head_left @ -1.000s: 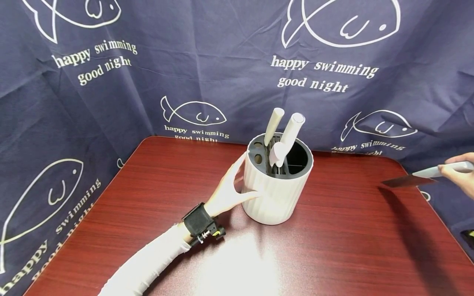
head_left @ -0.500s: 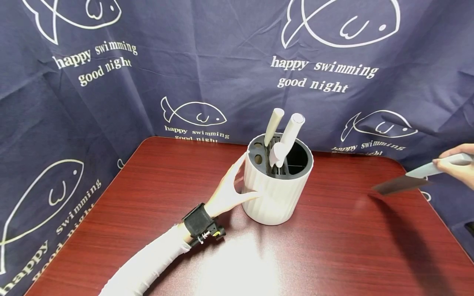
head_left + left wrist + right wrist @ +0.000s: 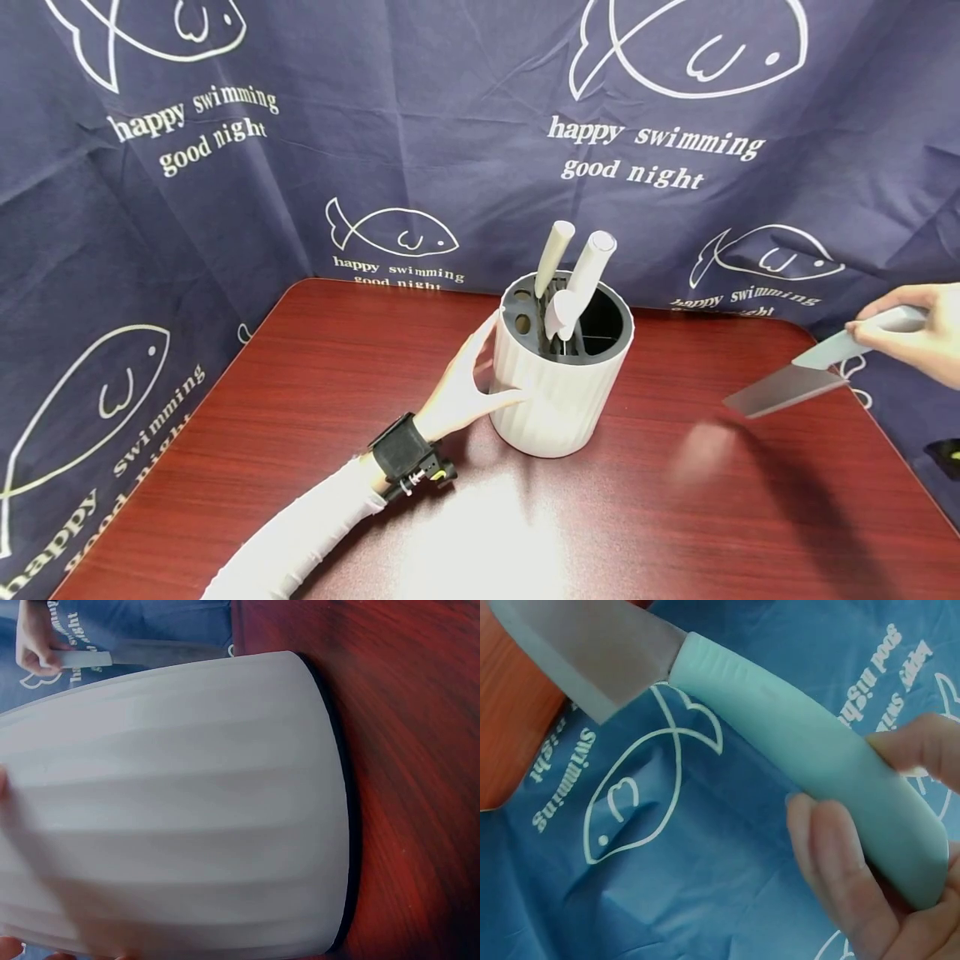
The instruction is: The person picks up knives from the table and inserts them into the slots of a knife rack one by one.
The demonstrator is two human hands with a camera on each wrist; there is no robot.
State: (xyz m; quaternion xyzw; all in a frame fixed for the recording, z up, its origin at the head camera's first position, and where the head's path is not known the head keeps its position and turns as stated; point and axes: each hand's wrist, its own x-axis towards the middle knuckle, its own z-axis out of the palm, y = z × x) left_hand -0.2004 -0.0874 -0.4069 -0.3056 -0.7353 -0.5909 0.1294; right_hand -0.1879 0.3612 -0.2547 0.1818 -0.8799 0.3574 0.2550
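Note:
A white ribbed knife block (image 3: pixel 553 408) stands upright on the table, with three pale handles (image 3: pixel 588 271) sticking out of its dark top. My left hand (image 3: pixel 459 398) holds its left side, thumb across the front and fingers round the back. In the left wrist view the block's ribbed wall (image 3: pixel 187 802) takes up most of the picture, with fingertips (image 3: pixel 9 946) along its lower edge. Off to the right, my right hand (image 3: pixel 917 333) grips a kitchen knife (image 3: pixel 787 390) by its pale green handle (image 3: pixel 810 757). Its broad blade points left and down, above the table.
The reddish-brown table (image 3: pixel 360 358) has its right edge under the knife. A blue curtain (image 3: pixel 465 125) printed with fish hangs close behind and at the sides. Round holes and a large dark compartment (image 3: pixel 602 321) show in the block's top.
My right hand has come further into view from the right, bringing the knife leftward and turning its blade more broadly to the camera. My left hand and the knife block stay where they were.

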